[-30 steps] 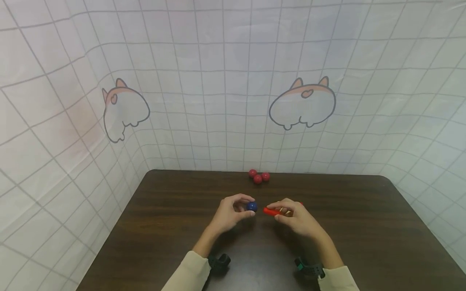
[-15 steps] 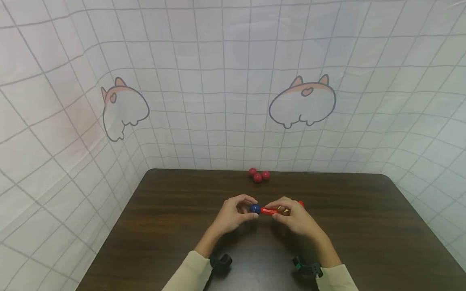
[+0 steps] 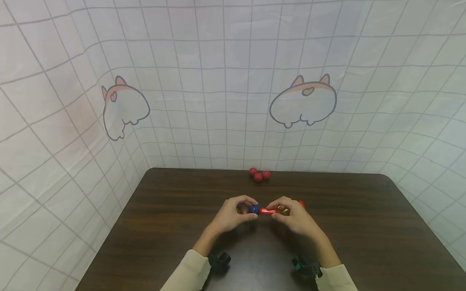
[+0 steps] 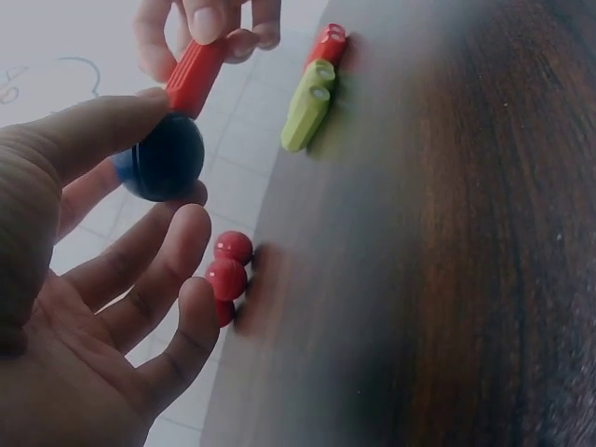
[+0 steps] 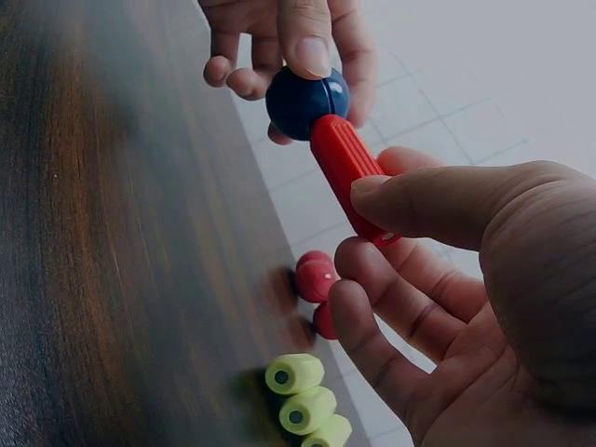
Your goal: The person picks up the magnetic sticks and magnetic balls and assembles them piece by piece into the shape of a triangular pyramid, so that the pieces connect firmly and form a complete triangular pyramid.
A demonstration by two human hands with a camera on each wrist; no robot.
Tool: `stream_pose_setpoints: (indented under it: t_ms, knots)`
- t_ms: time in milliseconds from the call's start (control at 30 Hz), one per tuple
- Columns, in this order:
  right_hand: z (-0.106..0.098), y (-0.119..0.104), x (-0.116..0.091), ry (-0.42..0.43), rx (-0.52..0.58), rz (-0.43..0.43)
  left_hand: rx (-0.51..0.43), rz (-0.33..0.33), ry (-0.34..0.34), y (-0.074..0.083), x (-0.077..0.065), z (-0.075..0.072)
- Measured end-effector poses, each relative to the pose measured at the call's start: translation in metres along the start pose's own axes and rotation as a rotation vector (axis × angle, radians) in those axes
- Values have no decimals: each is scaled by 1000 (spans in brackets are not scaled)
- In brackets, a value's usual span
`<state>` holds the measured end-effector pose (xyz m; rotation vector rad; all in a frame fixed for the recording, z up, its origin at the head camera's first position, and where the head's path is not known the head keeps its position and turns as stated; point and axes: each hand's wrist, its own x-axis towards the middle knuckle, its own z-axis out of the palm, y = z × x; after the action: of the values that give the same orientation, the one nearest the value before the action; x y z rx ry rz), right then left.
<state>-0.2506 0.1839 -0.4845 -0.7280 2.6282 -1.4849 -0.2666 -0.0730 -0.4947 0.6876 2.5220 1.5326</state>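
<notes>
My left hand [image 3: 231,216] pinches a dark blue ball [image 4: 169,160] between thumb and fingers, its other fingers spread loosely below. Facing it, my right hand [image 3: 296,218] grips a short red ribbed rod [image 5: 346,168] near one end with thumb and fingertips. The rod's far end sits against the ball, so the two form one line in both wrist views. Both are held up over the dark wooden table [image 3: 174,226].
Three red balls [image 3: 257,177] lie together near the table's back edge. Several yellow-green rods [image 5: 296,374] lie side by side, partly behind my right hand in the head view, with red rods [image 4: 328,45] just beyond. A white grid-patterned cloth [image 3: 233,101] hangs behind.
A gap between the blue ball and the red rod has closed. My left hand has moved slightly right with the ball, and the rod has straightened to meet it.
</notes>
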Motion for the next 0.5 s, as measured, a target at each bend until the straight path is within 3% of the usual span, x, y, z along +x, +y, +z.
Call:
stream_pose_setpoints:
  t_ms: [500]
  knots:
    - [7, 0, 1, 25, -24, 35, 35, -7, -48, -2, -1, -3]
